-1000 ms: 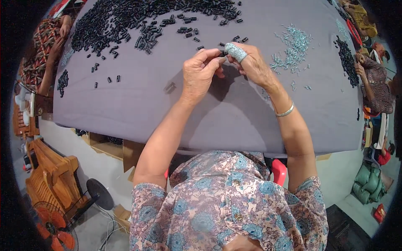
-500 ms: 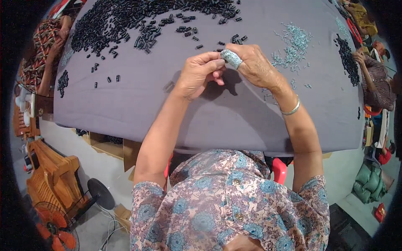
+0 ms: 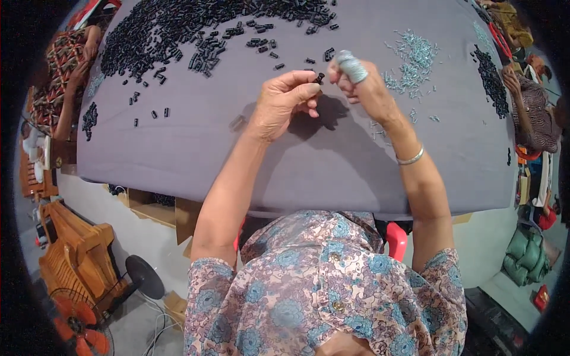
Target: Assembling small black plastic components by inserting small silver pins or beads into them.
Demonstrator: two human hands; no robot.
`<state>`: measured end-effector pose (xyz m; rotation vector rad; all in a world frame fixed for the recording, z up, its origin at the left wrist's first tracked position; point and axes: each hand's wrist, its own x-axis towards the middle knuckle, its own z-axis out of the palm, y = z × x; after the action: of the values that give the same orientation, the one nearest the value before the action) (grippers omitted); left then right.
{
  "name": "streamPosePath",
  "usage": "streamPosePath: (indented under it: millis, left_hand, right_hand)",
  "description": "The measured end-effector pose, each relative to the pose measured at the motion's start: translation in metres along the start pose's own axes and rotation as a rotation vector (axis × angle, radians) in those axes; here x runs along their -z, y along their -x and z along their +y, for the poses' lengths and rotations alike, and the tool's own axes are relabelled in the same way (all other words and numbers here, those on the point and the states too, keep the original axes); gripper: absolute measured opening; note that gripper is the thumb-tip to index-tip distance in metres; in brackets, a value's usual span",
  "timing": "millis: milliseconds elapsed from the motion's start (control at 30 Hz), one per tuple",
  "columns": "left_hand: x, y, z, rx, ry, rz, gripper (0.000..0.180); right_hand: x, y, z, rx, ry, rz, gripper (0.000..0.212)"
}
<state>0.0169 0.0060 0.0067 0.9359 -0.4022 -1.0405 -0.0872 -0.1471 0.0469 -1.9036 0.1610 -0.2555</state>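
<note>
Between its thumb and forefinger, my left hand [image 3: 285, 98] pinches a small black cylindrical piece [image 3: 320, 78], whose end sticks out past the fingertips. Just right of it is my right hand [image 3: 367, 86], with pale wrapping [image 3: 352, 66] around one digit. Motion smears the fingers of that hand, so whether anything is in them cannot be made out. Beyond both hands lie several loose black pieces [image 3: 329, 54]. A scatter of tiny silvery pin-like parts [image 3: 414, 59] spreads to the right of my right hand.
A large heap of black pieces [image 3: 160, 35] covers the far left of the grey-covered table [image 3: 332, 178]. Other people [image 3: 68, 83] sit along the left and right sides, near smaller black piles [image 3: 491, 83]. On the floor at left stand a wooden chair [image 3: 77, 249] and an orange-bladed fan [image 3: 80, 323].
My right hand has drawn away to the right from my left hand, its wrapped digit lifting. The black piece now shows in my left fingertips. My left hand has stayed nearly still.
</note>
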Motion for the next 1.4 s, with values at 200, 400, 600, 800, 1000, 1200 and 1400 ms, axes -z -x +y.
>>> streamPosePath:
  millis: [200,400,600,800,1000,1200,1400]
  left_hand:
    - [0.000,-0.001,-0.004,-0.159,-0.093,0.075,0.016]
    - [-0.001,-0.002,-0.007,-0.259,-0.150,0.097,0.017]
    - [-0.007,0.000,-0.005,-0.283,-0.230,0.069,0.017]
    - [-0.008,-0.001,-0.012,-0.410,-0.317,0.070,0.018]
    - [-0.010,-0.001,-0.011,-0.402,-0.385,0.074,0.017]
    - [-0.005,-0.001,-0.001,-0.442,-0.327,0.213,0.014]
    - [-0.007,0.034,0.056,-0.425,-0.439,0.319,0.014]
  right_hand:
    - [-0.017,0.004,0.013,-0.453,-0.731,-0.102,0.050]
    - [-0.030,0.001,0.019,-0.492,-1.003,-0.097,0.030]
    - [-0.029,-0.001,0.024,-0.434,-1.037,-0.104,0.029]
    - [-0.043,0.004,0.021,-0.400,-1.147,-0.049,0.030]
    - [-0.044,0.007,0.023,-0.451,-1.142,-0.043,0.031]
    - [-0.047,0.006,0.012,-0.465,-1.201,-0.077,0.038]
    - [-0.047,0.010,0.028,-0.264,-1.038,-0.169,0.036]
